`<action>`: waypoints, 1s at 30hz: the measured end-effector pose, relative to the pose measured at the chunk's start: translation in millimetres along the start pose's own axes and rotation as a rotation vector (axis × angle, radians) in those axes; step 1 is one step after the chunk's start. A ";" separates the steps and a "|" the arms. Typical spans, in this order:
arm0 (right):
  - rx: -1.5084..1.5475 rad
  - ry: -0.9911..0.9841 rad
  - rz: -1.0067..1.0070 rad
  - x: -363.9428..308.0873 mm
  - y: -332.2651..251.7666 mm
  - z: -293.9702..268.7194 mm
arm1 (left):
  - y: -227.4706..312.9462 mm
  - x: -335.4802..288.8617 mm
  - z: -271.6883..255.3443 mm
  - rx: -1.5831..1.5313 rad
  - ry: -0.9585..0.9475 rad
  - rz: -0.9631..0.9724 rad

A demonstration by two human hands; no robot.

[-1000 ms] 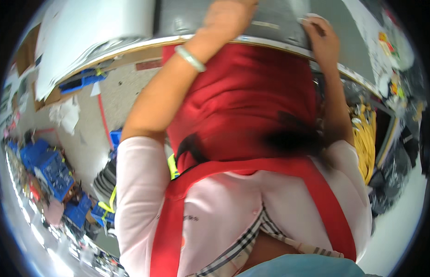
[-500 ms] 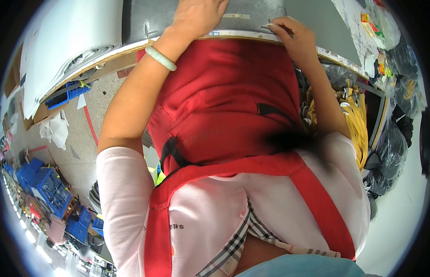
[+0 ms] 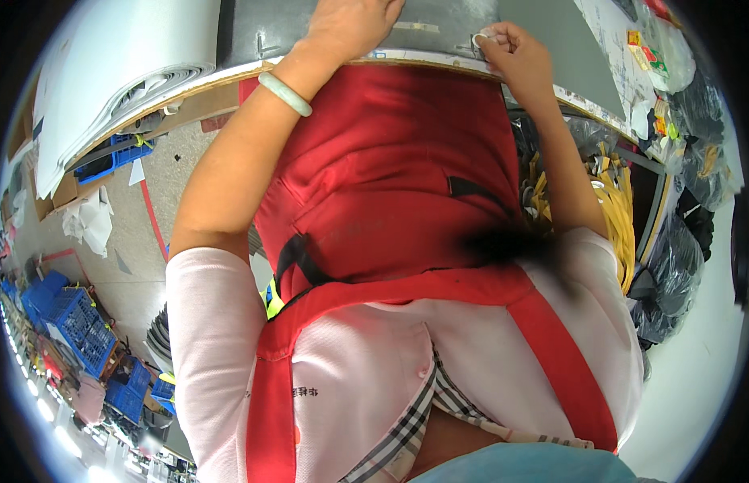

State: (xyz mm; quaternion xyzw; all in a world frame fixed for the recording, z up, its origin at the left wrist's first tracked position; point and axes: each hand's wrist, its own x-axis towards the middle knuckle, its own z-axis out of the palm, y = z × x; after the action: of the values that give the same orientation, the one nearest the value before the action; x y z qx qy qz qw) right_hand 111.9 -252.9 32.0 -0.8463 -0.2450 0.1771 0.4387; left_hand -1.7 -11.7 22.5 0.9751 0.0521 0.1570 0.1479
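Note:
Along the table's near edge lies a dark grey board [image 3: 439, 52] with a short strip of tape and small dark cross-shaped marks near its sides. My left hand [image 3: 350, 28] rests over its middle; the upper edge of the picture cuts off most of the fingers. A pale green bangle [image 3: 285, 94] circles that wrist. At the board's right side, my right hand [image 3: 518, 63] is closed, thumb and fingers pinching a small pale rounded piece [image 3: 478, 39]. The piece is too small to name and partly covered by the fingers. It is beside the right-hand mark.
A thick roll of white sheet material [image 3: 133, 72] lies left on the table. To the right are a grey sheet [image 3: 559, 48] and plastic bags [image 3: 672, 274]. Yellow strips [image 3: 616, 217] hang below the table. Blue crates [image 3: 81, 326] stand on the floor at left.
My right hand has lifted slightly and shifted a little right, its fingers curling in more around the small pale piece. My left hand stays nearly in place on the board.

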 end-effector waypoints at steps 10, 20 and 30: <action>-0.203 -0.271 -0.086 30.2 -24.8 -19.8 | -3.2 3.4 0.7 -0.003 0.054 0.023; -0.391 0.142 -0.386 154.5 -17.3 -7.8 | -6.3 -6.0 15.4 0.024 0.117 0.035; -0.646 0.163 -0.737 208.3 -5.4 8.0 | -9.5 -3.3 15.5 -0.007 0.120 0.016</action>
State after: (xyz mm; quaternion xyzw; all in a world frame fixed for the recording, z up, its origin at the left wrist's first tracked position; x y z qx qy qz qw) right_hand 276.6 -126.3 14.5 -0.8071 -0.5352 -0.1417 0.2050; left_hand -0.4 -7.3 4.5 0.9637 0.0526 0.2167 0.1468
